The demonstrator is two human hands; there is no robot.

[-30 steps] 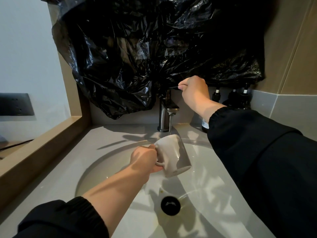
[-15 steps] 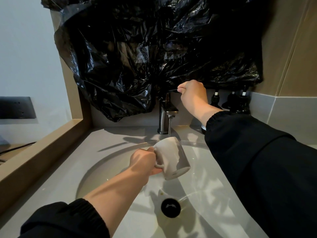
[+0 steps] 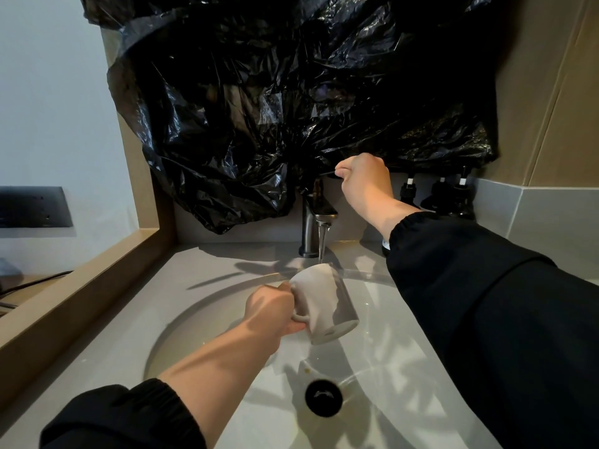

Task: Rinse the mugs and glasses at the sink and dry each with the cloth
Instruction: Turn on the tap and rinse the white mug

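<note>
The fingers of the left hand curl tightly through the handle of a pale grey ceramic mug, with the thumb pressed against the top of the handle. The mug hangs in the air just below the faucet, tilted so that its base faces the viewer and its far upper edge meets the stream of water running from the spout. Whether the water lands inside the mug cannot be told.

Above and to the right of the faucet, the right hand pinches the thin dark lever between thumb and bent fingers.

Below the faucet lies the white sink basin, wet, with a black drain at its bottom. A grey worktop surrounds it. Behind and above the faucet hangs a crumpled black plastic bag. Right of the faucet, against the wall, stand dark pump bottles. Both arms wear black sleeves.
</note>
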